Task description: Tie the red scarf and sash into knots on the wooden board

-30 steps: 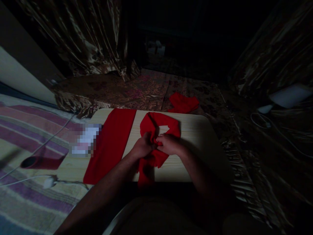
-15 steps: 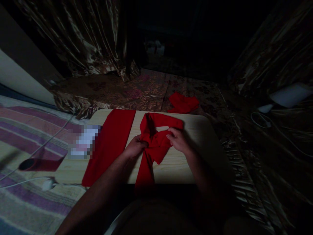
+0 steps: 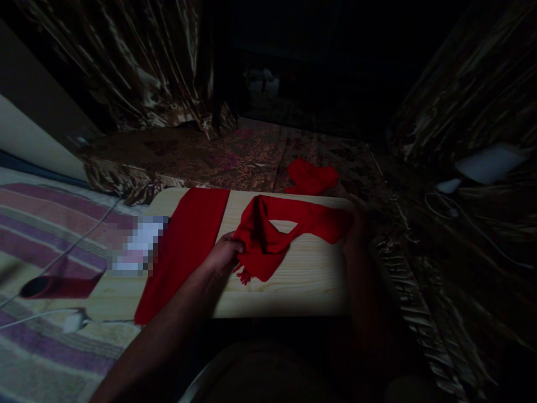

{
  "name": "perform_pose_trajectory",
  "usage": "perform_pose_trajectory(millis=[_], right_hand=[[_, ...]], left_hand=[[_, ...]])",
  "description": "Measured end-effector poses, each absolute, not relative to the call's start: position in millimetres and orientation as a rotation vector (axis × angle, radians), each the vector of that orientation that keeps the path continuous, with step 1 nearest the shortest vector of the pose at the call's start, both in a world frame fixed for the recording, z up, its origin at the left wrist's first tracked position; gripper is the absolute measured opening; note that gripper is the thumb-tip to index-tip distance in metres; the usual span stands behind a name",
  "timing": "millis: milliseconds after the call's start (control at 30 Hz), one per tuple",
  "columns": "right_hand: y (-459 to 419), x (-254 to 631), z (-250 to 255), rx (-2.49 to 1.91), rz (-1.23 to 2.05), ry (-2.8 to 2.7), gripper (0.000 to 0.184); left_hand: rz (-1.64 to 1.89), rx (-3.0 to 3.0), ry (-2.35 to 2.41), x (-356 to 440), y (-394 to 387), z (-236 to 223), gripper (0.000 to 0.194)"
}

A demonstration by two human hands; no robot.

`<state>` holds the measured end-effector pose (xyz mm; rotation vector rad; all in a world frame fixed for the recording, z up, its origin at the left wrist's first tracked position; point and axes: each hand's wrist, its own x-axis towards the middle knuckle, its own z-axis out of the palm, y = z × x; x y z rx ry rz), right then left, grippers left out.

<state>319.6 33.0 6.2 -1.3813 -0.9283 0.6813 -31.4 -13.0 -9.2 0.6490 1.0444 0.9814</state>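
Note:
A crumpled red cloth (image 3: 268, 252) with a short fringe at its lower left lies in a loop over the wooden tabletop (image 3: 302, 280). My left hand (image 3: 226, 252) pinches its left edge, thumb on top. Stretched to the right, the cloth's other end reaches my right hand (image 3: 354, 221), which is closed around it in deep shadow, its fingers hard to see. A wide, flat red strip of cloth (image 3: 184, 246) lies smooth across the table to the left of my left hand.
Another red cloth (image 3: 312, 176) lies bunched beyond the table's far edge. On the left are a blurred-out white item (image 3: 140, 246), a dark red tube (image 3: 59, 285), a white plug (image 3: 74, 321) with cable, and a striped bedcover (image 3: 42, 224). A white lamp-like object (image 3: 489, 162) stands right.
My right hand has moved right, drawing the cloth's end out toward the table's right side. The tail that hung over the front edge has been pulled up, and its fringe now shows.

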Motion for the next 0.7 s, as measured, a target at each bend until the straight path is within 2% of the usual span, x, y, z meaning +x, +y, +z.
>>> perform_pose_trajectory(millis=[100, 200, 267, 367, 433, 533, 700], right_hand=[[24.2, 313.6, 0.5, -1.725, 0.486, -1.327, 0.02], [12.0, 289.8, 0.9, -1.681, 0.108, -1.694, 0.006], [2.9, 270.2, 5.4, -1.527, 0.014, -1.902, 0.021], [-8.7, 244.8, 11.4, -1.364, 0.175, -2.253, 0.049], [-12.4, 233.9, 10.6, -1.321, 0.288, -2.387, 0.043], [-10.6, 229.0, 3.4, -1.332, 0.391, -2.327, 0.02], [4.5, 253.5, -0.3, -1.44, 0.564, -1.54, 0.017]], left_hand=[[0.994, 0.636, 0.997, -31.3, -12.8, -10.1, 0.023], [1.0, 0.628, 0.974, -30.6, -13.1, -10.0, 0.023], [1.008, 0.625, 0.947, -30.5, -13.4, -10.1, 0.024], [1.024, 0.613, 0.907, -31.4, -14.0, -11.7, 0.028], [1.029, 0.611, 0.901, -32.4, -14.3, -13.2, 0.025], [1.014, 0.627, 0.914, -33.5, -14.4, -14.3, 0.02], [1.012, 0.668, 0.952, -33.6, -12.8, -13.5, 0.02]])
